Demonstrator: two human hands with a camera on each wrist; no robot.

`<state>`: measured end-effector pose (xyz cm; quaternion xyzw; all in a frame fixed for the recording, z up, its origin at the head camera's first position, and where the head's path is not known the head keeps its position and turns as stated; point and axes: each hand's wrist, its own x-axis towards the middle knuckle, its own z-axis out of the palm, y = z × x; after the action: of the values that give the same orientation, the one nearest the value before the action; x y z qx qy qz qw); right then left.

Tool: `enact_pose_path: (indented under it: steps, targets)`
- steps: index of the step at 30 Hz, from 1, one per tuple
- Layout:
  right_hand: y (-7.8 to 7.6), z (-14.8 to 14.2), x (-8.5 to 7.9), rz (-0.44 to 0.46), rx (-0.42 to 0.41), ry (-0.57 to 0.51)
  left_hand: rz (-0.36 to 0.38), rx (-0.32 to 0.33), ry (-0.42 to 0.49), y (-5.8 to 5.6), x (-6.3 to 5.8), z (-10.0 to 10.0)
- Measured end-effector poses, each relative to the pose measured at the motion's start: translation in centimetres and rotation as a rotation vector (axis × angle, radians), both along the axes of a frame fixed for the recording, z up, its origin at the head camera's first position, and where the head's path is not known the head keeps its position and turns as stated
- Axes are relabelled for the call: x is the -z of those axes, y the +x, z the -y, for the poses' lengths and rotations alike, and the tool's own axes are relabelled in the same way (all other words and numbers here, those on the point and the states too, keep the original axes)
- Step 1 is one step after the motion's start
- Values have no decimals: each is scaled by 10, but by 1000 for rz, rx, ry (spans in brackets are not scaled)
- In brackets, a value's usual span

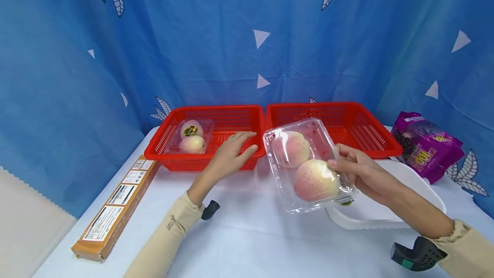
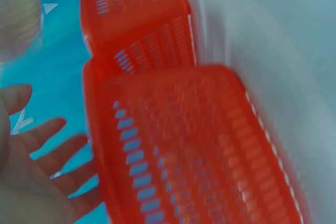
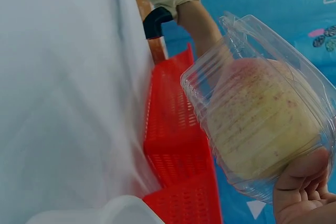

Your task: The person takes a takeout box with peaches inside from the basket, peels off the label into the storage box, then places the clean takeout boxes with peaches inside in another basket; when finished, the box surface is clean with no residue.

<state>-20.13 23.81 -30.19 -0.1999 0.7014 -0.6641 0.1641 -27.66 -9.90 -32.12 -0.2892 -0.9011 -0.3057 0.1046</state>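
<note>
My right hand (image 1: 360,168) grips the right side of a clear plastic clamshell box (image 1: 283,185), thumb on its near face. Two pink and yellow peaches (image 1: 316,179) show inside the box, which is tilted and raised above the table. In the right wrist view, one large peach (image 3: 262,121) fills most of the box. The left hand (image 1: 230,155) holds nothing; its fingers are spread in front of the left red basket (image 1: 208,156). Inside that basket, on its left side, lies another clear pack with two peaches (image 1: 192,143), one bearing a dark and yellow sticker.
A second red basket (image 1: 339,105) adjoins the first on the right, partly behind the held box. A white basin (image 1: 386,225) sits under the right forearm. Beyond it lies a purple bag (image 1: 432,153). A long brown carton (image 1: 119,203) lies along the table's left edge.
</note>
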Motion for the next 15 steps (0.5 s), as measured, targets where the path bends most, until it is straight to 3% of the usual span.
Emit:
enact_pose_path:
  steps: [5, 9, 15]
  targets:
    - [-3, -10, 1, -9, 41, -40, -39, -46, -70, -15, 8, -28]
    - [-8, -14, -2, -36, 63, -75, -48, -67, -179, -24, 13, -45]
    - [-17, -22, -11, -83, 99, -114, -19, -118, -303, -29, 19, -61]
